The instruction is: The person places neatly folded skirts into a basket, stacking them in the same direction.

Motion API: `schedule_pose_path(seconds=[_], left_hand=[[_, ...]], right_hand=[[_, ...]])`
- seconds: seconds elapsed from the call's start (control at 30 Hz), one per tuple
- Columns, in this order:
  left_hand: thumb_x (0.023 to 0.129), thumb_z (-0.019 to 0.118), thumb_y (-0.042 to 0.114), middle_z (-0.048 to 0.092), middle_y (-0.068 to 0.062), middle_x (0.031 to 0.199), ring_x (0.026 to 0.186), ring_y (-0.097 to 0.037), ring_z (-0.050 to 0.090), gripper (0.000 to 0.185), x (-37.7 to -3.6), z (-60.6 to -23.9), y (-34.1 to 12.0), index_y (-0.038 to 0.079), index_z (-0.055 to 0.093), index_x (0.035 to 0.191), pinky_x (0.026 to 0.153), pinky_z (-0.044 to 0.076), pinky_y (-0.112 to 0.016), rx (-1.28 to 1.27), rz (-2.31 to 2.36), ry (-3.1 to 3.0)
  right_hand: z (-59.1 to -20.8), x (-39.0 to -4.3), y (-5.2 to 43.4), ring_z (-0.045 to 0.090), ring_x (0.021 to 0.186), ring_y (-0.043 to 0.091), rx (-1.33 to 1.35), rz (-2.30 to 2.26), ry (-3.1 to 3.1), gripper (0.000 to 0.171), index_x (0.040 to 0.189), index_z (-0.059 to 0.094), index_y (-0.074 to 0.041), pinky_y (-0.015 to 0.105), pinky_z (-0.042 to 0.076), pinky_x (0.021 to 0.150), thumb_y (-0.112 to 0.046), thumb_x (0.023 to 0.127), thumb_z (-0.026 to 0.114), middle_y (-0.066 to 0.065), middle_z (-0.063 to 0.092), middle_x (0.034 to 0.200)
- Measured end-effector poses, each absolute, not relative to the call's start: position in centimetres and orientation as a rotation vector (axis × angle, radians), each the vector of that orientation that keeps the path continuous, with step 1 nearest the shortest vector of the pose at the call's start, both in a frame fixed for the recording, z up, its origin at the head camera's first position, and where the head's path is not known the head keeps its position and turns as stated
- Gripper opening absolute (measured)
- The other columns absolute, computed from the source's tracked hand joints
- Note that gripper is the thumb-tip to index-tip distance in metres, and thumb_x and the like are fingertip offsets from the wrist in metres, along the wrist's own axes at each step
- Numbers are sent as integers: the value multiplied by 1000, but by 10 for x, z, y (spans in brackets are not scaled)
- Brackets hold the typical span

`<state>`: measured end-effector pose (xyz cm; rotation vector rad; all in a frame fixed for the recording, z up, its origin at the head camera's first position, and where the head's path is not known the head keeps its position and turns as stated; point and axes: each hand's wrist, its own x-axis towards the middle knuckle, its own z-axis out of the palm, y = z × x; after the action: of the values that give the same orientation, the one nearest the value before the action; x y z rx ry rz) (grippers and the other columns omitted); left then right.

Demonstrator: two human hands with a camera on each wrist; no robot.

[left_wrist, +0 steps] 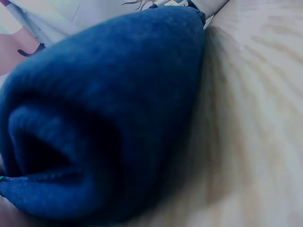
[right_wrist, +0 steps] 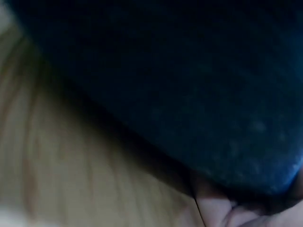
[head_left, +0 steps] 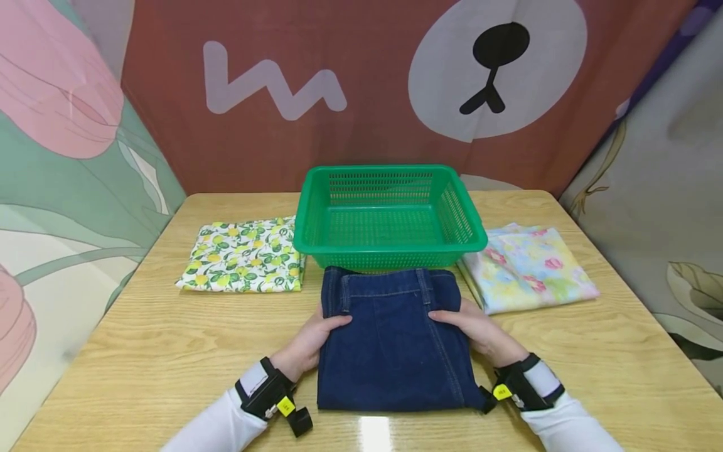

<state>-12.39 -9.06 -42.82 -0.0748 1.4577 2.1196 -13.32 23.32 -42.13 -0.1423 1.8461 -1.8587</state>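
A folded pair of dark blue jeans (head_left: pixel 390 358) lies at the front middle, its waistband with belt loops facing the basket. My left hand (head_left: pixel 313 336) grips the left side, thumb on top and fingers hidden beneath. On the opposite side my right hand (head_left: pixel 479 326) holds the jeans the same way, its thumb beside a belt loop. The left wrist view shows the rolled, layered edge of the denim (left_wrist: pixel 156 75) close up over the wood. In the right wrist view, the denim (right_wrist: pixel 165 80) bulges dark above the table, with fingers (right_wrist: pixel 218 205) tucked under its lower edge.
A green plastic basket (head_left: pixel 390 259) stands right behind the jeans, with nothing in it. To its left lies a folded lemon-print cloth (head_left: pixel 243 257); to its right, a folded pastel floral cloth (head_left: pixel 531 270). Patterned curtains (head_left: pixel 367 138) border the wooden table (head_left: pixel 169 351) at the back and sides.
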Motion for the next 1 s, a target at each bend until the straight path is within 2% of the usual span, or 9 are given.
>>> schedule_pose_path(seconds=[0.13, 0.2, 0.3, 0.4, 0.5, 0.6, 0.67, 0.87, 1.0], left_hand=[[108, 48, 7, 49, -18, 159, 108, -6, 70, 82, -122, -429, -92, 17, -3, 171, 97, 58, -26, -77, 2139, 1468], [108, 48, 7, 54, -14, 154, 108, -6, 70, 82, -121, -429, -92, 16, -3, 171, 96, 58, -26, -66, 2144, 1469], [108, 48, 8, 58, -10, 149, 108, -7, 71, 82, -119, -429, -92, 15, -2, 172, 97, 58, -26, -50, 2153, 1470], [107, 49, 9, 57, -11, 150, 108, -7, 70, 80, -117, -429, -93, 14, 1, 171, 98, 57, -26, -42, 2164, 1509], [107, 51, 10, 55, -14, 153, 108, -7, 70, 77, -115, -427, -92, 13, 8, 170, 97, 56, -25, -30, 2169, 1585], [106, 53, 12, 54, -16, 155, 108, -7, 70, 74, -115, -424, -92, 11, 13, 168, 98, 56, -25, -10, 2173, 1650], [106, 54, 12, 54, -16, 156, 109, -7, 70, 73, -114, -422, -92, 11, 15, 168, 98, 55, -25, 4, 2179, 1665], [106, 53, 8, 62, -13, 149, 109, -7, 72, 66, -114, -417, -94, 7, 23, 165, 99, 58, -27, 65, 2190, 1683], [107, 53, 7, 63, -15, 147, 108, -7, 73, 62, -113, -411, -96, 6, 26, 162, 98, 59, -28, 92, 2173, 1720]], right_hand=[[-418, -130, 224, 71, 115, 19, -108, -1715, 2113, 72, 158, 40, 8, 30, 57, 97, -24, 102, 73, 14, 69, 139], [-416, -128, 221, 69, 121, 26, -102, -1634, 2252, 75, 158, 42, 8, 31, 55, 99, -24, 99, 76, 23, 62, 147], [-413, -125, 219, 68, 123, 33, -88, -1594, 2333, 70, 155, 46, 8, 33, 55, 99, -21, 98, 76, 27, 60, 149], [-409, -122, 219, 70, 118, 26, -64, -1646, 2301, 69, 156, 46, 6, 32, 56, 97, -19, 99, 75, 27, 61, 148], [-404, -119, 220, 68, 116, 14, -65, -1718, 2247, 75, 163, 35, 2, 29, 56, 97, -18, 100, 73, 26, 53, 155], [-401, -118, 222, 68, 111, 7, -139, -1777, 2253, 75, 163, 32, 5, 27, 57, 95, -12, 100, 71, 30, 51, 156], [-399, -118, 223, 69, 107, 2, -194, -1814, 2265, 72, 161, 35, 8, 25, 58, 94, -7, 100, 70, 31, 54, 152], [-394, -117, 224, 69, 107, -2, -280, -1876, 2291, 68, 156, 40, 12, 22, 57, 94, -1, 97, 71, 22, 62, 145], [-389, -116, 224, 69, 107, -3, -280, -1868, 2301, 71, 158, 38, 11, 21, 57, 94, -1, 97, 71, 29, 59, 147]])
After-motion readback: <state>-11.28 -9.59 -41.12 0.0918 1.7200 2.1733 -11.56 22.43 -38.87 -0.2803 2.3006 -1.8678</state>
